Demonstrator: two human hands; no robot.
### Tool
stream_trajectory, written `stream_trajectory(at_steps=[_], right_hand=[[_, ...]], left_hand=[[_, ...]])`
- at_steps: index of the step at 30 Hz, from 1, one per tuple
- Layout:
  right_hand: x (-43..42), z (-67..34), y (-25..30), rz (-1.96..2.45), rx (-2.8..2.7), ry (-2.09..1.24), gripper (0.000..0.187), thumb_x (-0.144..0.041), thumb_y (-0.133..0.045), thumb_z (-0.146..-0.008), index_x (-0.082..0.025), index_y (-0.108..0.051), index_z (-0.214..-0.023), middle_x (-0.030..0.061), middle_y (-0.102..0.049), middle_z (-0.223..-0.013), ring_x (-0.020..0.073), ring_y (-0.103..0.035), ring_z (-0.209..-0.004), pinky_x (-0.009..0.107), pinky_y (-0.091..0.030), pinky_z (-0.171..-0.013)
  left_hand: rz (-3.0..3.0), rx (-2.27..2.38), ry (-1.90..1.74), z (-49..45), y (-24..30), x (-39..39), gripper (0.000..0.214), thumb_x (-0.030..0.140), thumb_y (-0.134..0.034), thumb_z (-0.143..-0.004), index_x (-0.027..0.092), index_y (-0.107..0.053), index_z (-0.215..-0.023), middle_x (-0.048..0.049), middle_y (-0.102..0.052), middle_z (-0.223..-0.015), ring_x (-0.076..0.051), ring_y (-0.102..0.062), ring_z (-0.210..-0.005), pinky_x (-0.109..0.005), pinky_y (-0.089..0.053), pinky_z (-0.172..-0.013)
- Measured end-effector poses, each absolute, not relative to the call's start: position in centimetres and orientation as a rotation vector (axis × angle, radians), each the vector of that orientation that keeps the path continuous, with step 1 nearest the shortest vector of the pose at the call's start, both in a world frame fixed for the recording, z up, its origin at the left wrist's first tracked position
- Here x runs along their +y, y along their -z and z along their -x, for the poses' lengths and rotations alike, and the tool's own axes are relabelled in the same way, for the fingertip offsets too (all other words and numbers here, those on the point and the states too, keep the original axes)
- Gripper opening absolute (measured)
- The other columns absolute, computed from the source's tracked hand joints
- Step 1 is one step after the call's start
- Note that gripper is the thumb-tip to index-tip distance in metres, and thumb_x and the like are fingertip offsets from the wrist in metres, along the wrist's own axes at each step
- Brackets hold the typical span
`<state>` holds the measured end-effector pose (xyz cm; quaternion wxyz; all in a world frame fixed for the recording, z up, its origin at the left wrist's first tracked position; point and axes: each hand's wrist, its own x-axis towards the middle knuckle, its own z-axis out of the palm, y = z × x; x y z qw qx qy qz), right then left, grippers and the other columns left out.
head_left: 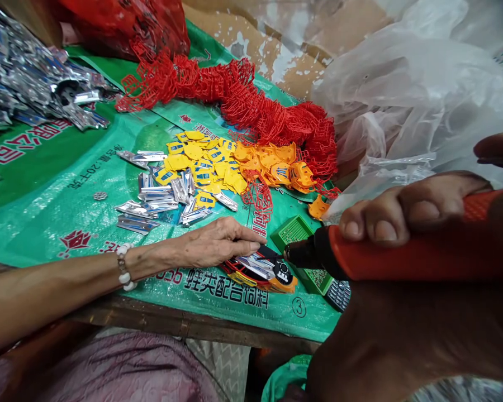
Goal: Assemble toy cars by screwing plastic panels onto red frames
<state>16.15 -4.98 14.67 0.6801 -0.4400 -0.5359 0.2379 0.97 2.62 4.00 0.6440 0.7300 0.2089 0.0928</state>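
My left hand (218, 243), with a beaded bracelet at the wrist, grips a toy car (264, 269) and holds it down on the green sheet. Silver, black, red, yellow and orange parts make up the car. In my right hand (406, 209) is an orange electric screwdriver (373, 251) with a black nose. Its thin bit points left over the car; whether the tip touches a screw I cannot tell. Just behind the car sits a green tray (293, 231) of small screws, partly hidden by the screwdriver.
Yellow plates (209, 162), silver strips (151, 204) and orange pieces (276, 162) lie in piles beyond my hands. Red plastic frames (235, 95) form a long heap behind them. Silver parts (29, 72) are stacked far left; clear plastic bags (402, 84) stand at right.
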Motion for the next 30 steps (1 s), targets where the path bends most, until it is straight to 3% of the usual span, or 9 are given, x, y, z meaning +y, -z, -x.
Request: stream_trajectory(at_steps=[3,10,16,20,25,30], right_hand=[[-5.5,-16.2,-14.6,1.004,-1.197,-0.587,0.011,-0.038,-0.066,-0.087,-0.028,-0.069,-0.086,-0.0032,-0.051,-0.071,0.0103,-0.055,-0.061,0.028,-0.048,-0.059],[-5.3,-16.0,-14.2,0.978,-1.238,-0.608,0.017,-0.041,-0.061,-0.091,-0.030,-0.069,-0.101,-0.0023,-0.048,-0.070,0.0129,-0.054,-0.061,0.030,-0.046,-0.057],[-5.2,-15.7,-14.1,0.971,-1.178,-0.653,0.028,-0.039,-0.055,-0.095,-0.024,-0.064,-0.073,-0.0024,-0.049,-0.067,0.0111,-0.054,-0.057,0.030,-0.045,-0.054],[-5.1,-15.3,-14.2,0.911,-1.188,-0.663,0.021,-0.034,-0.066,-0.088,-0.024,-0.062,-0.070,-0.0048,-0.050,-0.071,0.0074,-0.053,-0.060,0.026,-0.048,-0.059],[-4.6,-15.1,-14.6,1.064,-1.105,-0.726,0.026,-0.026,-0.058,-0.090,-0.024,-0.062,-0.064,-0.0042,-0.048,-0.057,0.0089,-0.051,-0.050,0.027,-0.048,-0.052],[-4.4,-15.0,-15.3,1.016,-1.322,-0.723,0.013,-0.041,-0.062,-0.089,-0.033,-0.063,-0.079,-0.0059,-0.042,-0.057,0.0099,-0.047,-0.047,0.028,-0.049,-0.048]], left_hand=[[-1.672,0.461,-0.224,-1.0,-4.0,2.6,0.042,0.039,-0.048,-0.094,0.011,-0.075,-0.107,-0.0024,-0.069,-0.086,-0.015,-0.056,-0.074,-0.022,-0.040,-0.065],[-1.670,0.417,-0.261,-1.0,-3.6,2.7,0.039,0.039,-0.047,-0.095,0.013,-0.076,-0.101,-0.0009,-0.067,-0.081,-0.014,-0.054,-0.070,-0.021,-0.039,-0.061],[-1.664,0.394,-0.296,-1.1,-3.3,2.6,0.036,0.039,-0.048,-0.095,0.016,-0.076,-0.096,0.0008,-0.066,-0.075,-0.013,-0.053,-0.067,-0.020,-0.038,-0.059],[-1.669,0.395,-0.302,-1.1,-3.3,2.7,0.035,0.038,-0.049,-0.095,0.016,-0.076,-0.093,0.0013,-0.065,-0.074,-0.013,-0.053,-0.066,-0.020,-0.038,-0.059],[-1.657,0.391,-0.302,-1.1,-3.5,2.7,0.033,0.037,-0.050,-0.094,0.015,-0.075,-0.090,0.0014,-0.063,-0.073,-0.012,-0.052,-0.065,-0.020,-0.038,-0.060],[-1.617,0.399,-0.295,-1.3,-3.6,2.4,0.034,0.038,-0.051,-0.093,0.013,-0.073,-0.090,0.0005,-0.060,-0.074,-0.013,-0.050,-0.067,-0.020,-0.037,-0.059]])
